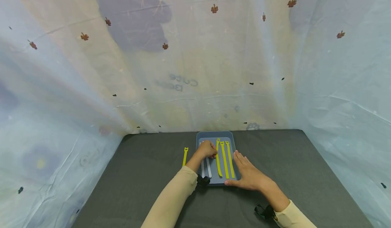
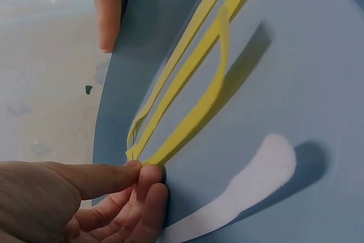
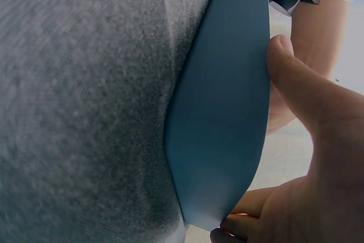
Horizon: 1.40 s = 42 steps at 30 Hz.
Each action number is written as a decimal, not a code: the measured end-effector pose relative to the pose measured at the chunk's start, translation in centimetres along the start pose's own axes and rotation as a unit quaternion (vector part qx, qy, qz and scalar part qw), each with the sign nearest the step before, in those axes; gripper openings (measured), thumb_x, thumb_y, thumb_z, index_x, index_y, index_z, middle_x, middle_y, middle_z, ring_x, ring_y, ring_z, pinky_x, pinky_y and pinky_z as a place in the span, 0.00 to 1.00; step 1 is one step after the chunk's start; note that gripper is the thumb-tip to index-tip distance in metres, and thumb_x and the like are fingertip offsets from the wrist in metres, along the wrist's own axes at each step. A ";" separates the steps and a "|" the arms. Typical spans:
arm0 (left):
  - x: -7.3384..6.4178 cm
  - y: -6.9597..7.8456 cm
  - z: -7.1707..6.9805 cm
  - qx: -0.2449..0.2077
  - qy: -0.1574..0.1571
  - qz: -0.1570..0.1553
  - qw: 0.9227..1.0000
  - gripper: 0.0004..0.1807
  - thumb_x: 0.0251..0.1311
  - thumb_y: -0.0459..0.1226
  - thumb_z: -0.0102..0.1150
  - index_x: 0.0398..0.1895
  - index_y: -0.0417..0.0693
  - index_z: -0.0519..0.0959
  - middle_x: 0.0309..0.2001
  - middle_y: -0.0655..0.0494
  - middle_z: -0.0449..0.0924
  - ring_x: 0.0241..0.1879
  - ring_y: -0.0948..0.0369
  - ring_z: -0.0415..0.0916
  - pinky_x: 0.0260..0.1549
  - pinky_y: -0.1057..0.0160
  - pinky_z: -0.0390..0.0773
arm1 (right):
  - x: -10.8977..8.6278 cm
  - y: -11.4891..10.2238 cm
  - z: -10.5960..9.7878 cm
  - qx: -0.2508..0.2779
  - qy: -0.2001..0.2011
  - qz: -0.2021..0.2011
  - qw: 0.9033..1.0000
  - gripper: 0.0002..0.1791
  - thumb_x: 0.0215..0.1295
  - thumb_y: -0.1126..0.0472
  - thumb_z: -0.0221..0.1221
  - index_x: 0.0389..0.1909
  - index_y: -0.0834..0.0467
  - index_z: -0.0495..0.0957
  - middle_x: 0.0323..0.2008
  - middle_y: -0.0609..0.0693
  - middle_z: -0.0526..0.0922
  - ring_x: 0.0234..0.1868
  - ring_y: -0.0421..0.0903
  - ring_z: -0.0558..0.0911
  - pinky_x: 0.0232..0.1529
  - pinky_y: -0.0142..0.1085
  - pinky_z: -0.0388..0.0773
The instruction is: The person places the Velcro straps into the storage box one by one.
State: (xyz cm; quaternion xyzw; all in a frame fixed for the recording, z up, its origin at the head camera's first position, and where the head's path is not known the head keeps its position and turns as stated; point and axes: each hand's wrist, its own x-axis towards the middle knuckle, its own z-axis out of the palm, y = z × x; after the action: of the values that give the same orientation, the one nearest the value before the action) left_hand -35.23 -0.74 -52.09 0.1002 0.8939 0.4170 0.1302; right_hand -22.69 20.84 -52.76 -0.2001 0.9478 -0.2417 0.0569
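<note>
A blue-grey tray (image 1: pixel 216 181) lies on the dark cloth, holding yellow and white slotted cable straps. Between thumb and forefinger, my left hand (image 1: pixel 207 149) pinches the leftmost yellow cable strap (image 2: pixel 213 92) near its slotted end; its middle bows up off the tray. Two more yellow straps (image 1: pixel 225 160) lie side by side to its right. White straps (image 1: pixel 208 168) lie left of it, partly hidden under the left hand and wrist. My right hand (image 1: pixel 248 175) spreads around the tray's near right corner, fingers straight along the right side, thumb (image 3: pixel 281 55) touching the near rim.
Another yellow strap (image 1: pixel 185 155) lies on the cloth left of the tray, partly covered by the left forearm. The grey cloth-covered table (image 1: pixel 146 173) reaches back to a printed curtain (image 1: pixel 189 109), which also hangs along both sides.
</note>
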 end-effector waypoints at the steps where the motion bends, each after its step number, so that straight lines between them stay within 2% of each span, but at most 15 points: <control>1: 0.0 0.0 0.0 0.004 0.002 -0.002 1.000 0.08 0.67 0.26 0.69 0.28 0.37 0.86 0.25 0.44 0.89 0.20 0.61 0.83 0.25 0.64 0.87 | 0.0 0.0 0.0 0.001 0.000 0.000 1.000 0.73 0.61 0.23 0.67 0.84 0.72 0.45 0.85 0.70 0.43 0.85 0.67 0.48 0.82 0.63 0.50; 5: -0.2 0.2 -0.1 0.013 0.006 -0.009 1.000 0.10 0.67 0.27 0.69 0.26 0.39 0.85 0.25 0.43 0.89 0.21 0.58 0.85 0.26 0.63 0.87 | 0.0 -0.1 0.0 0.006 0.001 0.003 1.000 0.74 0.60 0.23 0.67 0.84 0.72 0.45 0.85 0.70 0.44 0.85 0.68 0.48 0.82 0.63 0.49; 11: -0.4 0.3 -0.1 0.018 0.004 -0.020 1.000 0.08 0.67 0.27 0.70 0.28 0.35 0.86 0.26 0.42 0.89 0.25 0.54 0.89 0.27 0.63 0.88 | 0.1 -0.2 0.1 0.008 0.003 0.002 1.000 0.74 0.60 0.23 0.68 0.84 0.72 0.45 0.85 0.70 0.44 0.85 0.67 0.48 0.82 0.63 0.49; 16: -0.4 0.0 0.0 0.019 0.002 -0.020 1.000 0.08 0.67 0.29 0.70 0.28 0.36 0.86 0.26 0.44 0.89 0.25 0.55 0.88 0.25 0.65 0.86 | 0.0 -0.3 0.0 0.011 0.000 0.004 1.000 0.74 0.60 0.24 0.69 0.84 0.72 0.45 0.85 0.70 0.44 0.85 0.68 0.48 0.82 0.64 0.50; 21: -0.6 -0.4 -0.4 0.025 -0.009 -0.006 1.000 0.09 0.69 0.32 0.70 0.29 0.37 0.88 0.25 0.47 0.89 0.25 0.57 0.87 0.24 0.67 0.82 | 0.0 -0.4 0.0 0.011 -0.007 0.010 1.000 0.75 0.59 0.22 0.67 0.84 0.72 0.44 0.85 0.70 0.43 0.85 0.68 0.47 0.82 0.63 0.49; 25: -0.8 -0.5 -1.2 0.040 -0.019 0.010 0.999 0.09 0.73 0.36 0.68 0.35 0.39 0.90 0.27 0.50 0.89 0.27 0.58 0.86 0.26 0.66 0.79 | 0.1 -0.4 0.1 0.007 -0.006 0.010 1.000 0.75 0.60 0.22 0.67 0.84 0.72 0.44 0.85 0.70 0.43 0.85 0.68 0.47 0.82 0.63 0.49; 28: -1.1 -0.6 -2.1 0.027 -0.022 0.017 0.999 0.08 0.74 0.37 0.67 0.38 0.41 0.88 0.29 0.52 0.89 0.30 0.58 0.87 0.30 0.62 0.83 | 0.1 -0.5 0.0 0.004 -0.005 0.010 1.000 0.74 0.60 0.23 0.67 0.84 0.72 0.44 0.85 0.70 0.43 0.85 0.67 0.47 0.83 0.63 0.49; 33: -1.6 -0.9 -3.3 -0.003 -0.022 0.032 0.999 0.07 0.74 0.37 0.67 0.41 0.41 0.87 0.34 0.48 0.90 0.33 0.54 0.88 0.36 0.55 0.89 | 0.0 -0.6 -0.1 0.008 -0.002 0.010 1.000 0.73 0.61 0.25 0.69 0.84 0.73 0.45 0.85 0.71 0.43 0.85 0.68 0.48 0.82 0.64 0.49; 38: -2.1 -1.6 -4.7 -0.010 -0.018 0.053 0.998 0.09 0.75 0.38 0.65 0.43 0.40 0.88 0.37 0.46 0.90 0.37 0.50 0.90 0.37 0.56 0.89 | -0.1 -0.5 -0.1 0.009 0.002 0.006 1.000 0.74 0.60 0.24 0.69 0.83 0.73 0.45 0.85 0.71 0.44 0.85 0.68 0.48 0.82 0.64 0.48; 42: -2.7 -2.2 -5.9 -0.016 -0.009 0.057 0.998 0.10 0.76 0.39 0.65 0.45 0.39 0.86 0.38 0.44 0.90 0.40 0.46 0.90 0.38 0.57 0.89 | -0.1 -0.5 -0.1 0.006 0.004 0.004 1.000 0.74 0.59 0.24 0.68 0.83 0.74 0.45 0.84 0.72 0.44 0.85 0.69 0.48 0.82 0.64 0.49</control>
State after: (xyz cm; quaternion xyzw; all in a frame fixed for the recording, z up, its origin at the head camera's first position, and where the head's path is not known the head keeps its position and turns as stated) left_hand -34.66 -7.15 -49.69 0.1529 0.8785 0.4375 0.1159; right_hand -22.43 20.50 -52.45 -0.1949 0.9473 -0.2483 0.0550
